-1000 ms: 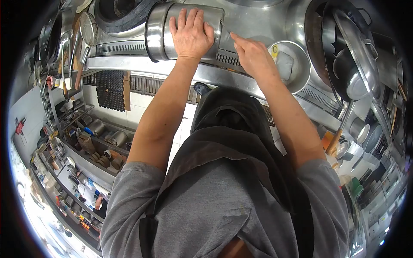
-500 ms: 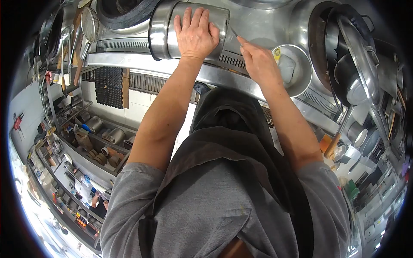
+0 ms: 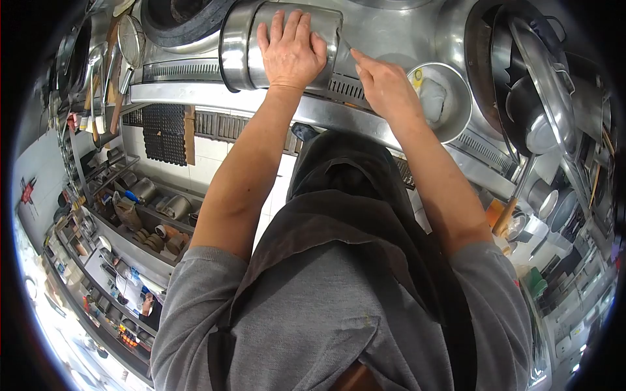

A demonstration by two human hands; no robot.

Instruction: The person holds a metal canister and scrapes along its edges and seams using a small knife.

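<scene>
A stainless steel pot [image 3: 261,65] lies on its side on the metal counter at the top of the view. My left hand [image 3: 293,52] rests on its curved wall, fingers spread and pressed flat. To the right, my right hand [image 3: 389,86] is closed around a thin metal blade [image 3: 345,43], its index finger stretched along it. The blade's tip reaches the pot's right-hand edge; whether it touches is too small to tell. The handle is hidden in my palm. Close beside my right hand stands a round metal bowl [image 3: 458,98] with a whitish, cloth-like piece [image 3: 432,100] in it.
A black ring-shaped burner [image 3: 186,32] lies at the upper left. Strainers and brushes hang at the far left, by a mesh strainer [image 3: 130,42]. Pans and a large lid [image 3: 538,78] crowd the right. Below left stands a shelf [image 3: 147,225] with containers.
The pot and both hands have shifted slightly left in view. My right hand sits a little lower at the pot's edge. Both hands keep the same hold.
</scene>
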